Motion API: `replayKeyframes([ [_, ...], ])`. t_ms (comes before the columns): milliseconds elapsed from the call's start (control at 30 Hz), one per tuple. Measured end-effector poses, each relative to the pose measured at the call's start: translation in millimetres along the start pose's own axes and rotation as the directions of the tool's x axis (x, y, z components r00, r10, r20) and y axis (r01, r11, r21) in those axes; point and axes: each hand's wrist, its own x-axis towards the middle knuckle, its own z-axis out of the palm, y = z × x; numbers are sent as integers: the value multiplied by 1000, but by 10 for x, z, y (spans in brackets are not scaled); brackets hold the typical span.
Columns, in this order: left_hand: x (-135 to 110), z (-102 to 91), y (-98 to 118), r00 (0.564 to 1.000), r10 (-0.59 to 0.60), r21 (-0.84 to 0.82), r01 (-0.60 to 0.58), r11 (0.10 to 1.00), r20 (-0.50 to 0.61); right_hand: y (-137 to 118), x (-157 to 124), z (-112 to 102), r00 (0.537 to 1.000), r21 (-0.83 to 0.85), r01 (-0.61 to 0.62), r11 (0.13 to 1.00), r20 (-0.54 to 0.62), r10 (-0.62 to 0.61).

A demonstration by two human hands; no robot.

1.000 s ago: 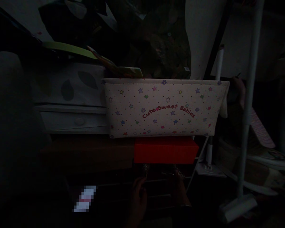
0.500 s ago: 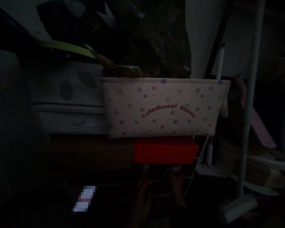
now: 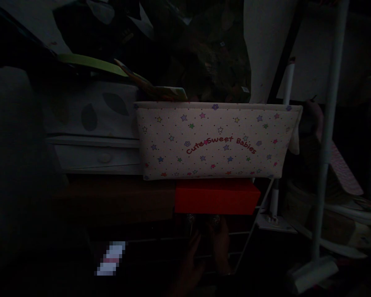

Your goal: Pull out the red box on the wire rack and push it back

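The scene is very dark. Beneath a red box (image 3: 217, 199), two glittery silver pieces stand side by side and look like a pair of shoes on a wire rack (image 3: 241, 255). My right hand (image 3: 221, 244) reaches up from below, its fingers closed about the right glittery shoe (image 3: 215, 220). Just below the left glittery shoe (image 3: 190, 219) is my left hand (image 3: 190, 264), its fingers stretched upward. Whether those fingertips touch the shoe is lost in shadow.
A cream fabric bin (image 3: 170, 159) with stars and lettering sits on the red box. White drawers (image 3: 103, 157) and a brown box (image 3: 120, 198) are at left. Right of the rack, a pale pole (image 3: 327, 136) stands before a sneaker (image 3: 355, 208). Pixelated patch lower left.
My right hand has moved left with the right shoe, bringing it closer to the left one. My left hand's fingers have straightened from a curl. The view has shifted slightly.
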Motion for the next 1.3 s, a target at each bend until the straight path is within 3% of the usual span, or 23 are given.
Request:
replayKeyframes([
  [133, 11, 19, -8, 998, -48, -84, 52, 995, 45, -172, -117, -18, 993, -118, -15, 993, 114, 28],
  [433, 56, -34, 176, 983, -133, -176, 154, 972, 124, -315, -226, 52, 983, -257, 28, 966, 180, 20],
  [867, 164, -60, -46, 987, -103, -277, 134, 951, 124, -234, -180, 211, 993, -89, 83, 993, 86, -75],
  [1300, 154, -99, -5, 989, -104, -216, 124, 968, 104, -153, -167, 271, 991, -134, 40, 990, 134, -22],
])
